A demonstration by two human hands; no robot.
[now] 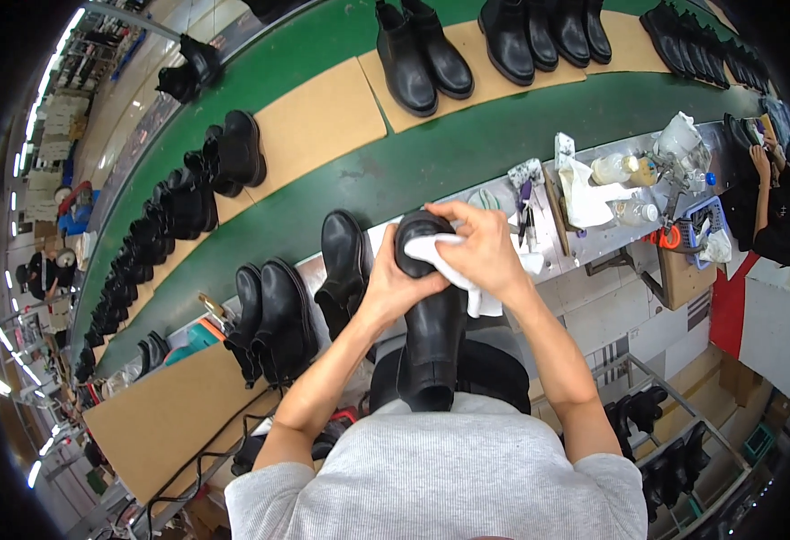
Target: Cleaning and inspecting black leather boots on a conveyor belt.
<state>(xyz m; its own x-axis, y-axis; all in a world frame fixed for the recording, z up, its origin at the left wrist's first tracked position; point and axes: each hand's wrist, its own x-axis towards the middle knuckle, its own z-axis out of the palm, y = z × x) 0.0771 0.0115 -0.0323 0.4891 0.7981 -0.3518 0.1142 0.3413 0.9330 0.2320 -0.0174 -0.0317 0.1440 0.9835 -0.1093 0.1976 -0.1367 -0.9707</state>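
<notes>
A black ankle boot [431, 333] lies before me with its toe pointing away and its shaft against my body. Around the left side of its toe end is my left hand [388, 286], fingers closed on the boot. My right hand [482, 249] pinches a white cloth [438, 252] and presses it onto the toe; part of the cloth hangs below the hand. Another black boot [342, 252] stands just left of my left hand. Further left is a pair of black boots [278, 310] at the bench edge.
Beyond the bench runs a green conveyor [323, 180] with brown boards [323, 103] carrying several boots. Bottles [615, 168], white cloths [584, 198] and a blue basket [703, 225] sit to the right. A co-worker's arm [762, 175] shows at far right. A boot rack [683, 423] stands lower right.
</notes>
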